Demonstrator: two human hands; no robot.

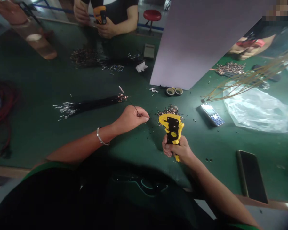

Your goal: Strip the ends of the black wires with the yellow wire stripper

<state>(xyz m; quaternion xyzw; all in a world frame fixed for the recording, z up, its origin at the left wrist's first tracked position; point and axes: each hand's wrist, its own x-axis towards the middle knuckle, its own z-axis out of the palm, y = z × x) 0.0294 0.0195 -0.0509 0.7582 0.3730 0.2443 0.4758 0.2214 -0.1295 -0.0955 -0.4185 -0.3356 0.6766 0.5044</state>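
Note:
My left hand (134,118) pinches a thin black wire (153,119) between thumb and fingertips. The wire's short end points right, toward the jaws of a yellow and black wire stripper (172,127). Whether that end touches the jaws I cannot tell. Wrapped around the stripper's handles is my right hand (179,148). Behind the tool's head lies a heap of small cut scraps (169,110), partly covered by it. To the left of my left hand rests a bundle of black wires (96,103), with silvery ends at left and coppery ends at right.
A keypad phone (212,114), a dark smartphone (252,175) and a clear plastic bag (256,110) lie to the right. Two tape rolls (174,91) sit by a pale upright panel (196,41). Red cable coils (1,105) lie left. Co-workers hold tools across the table.

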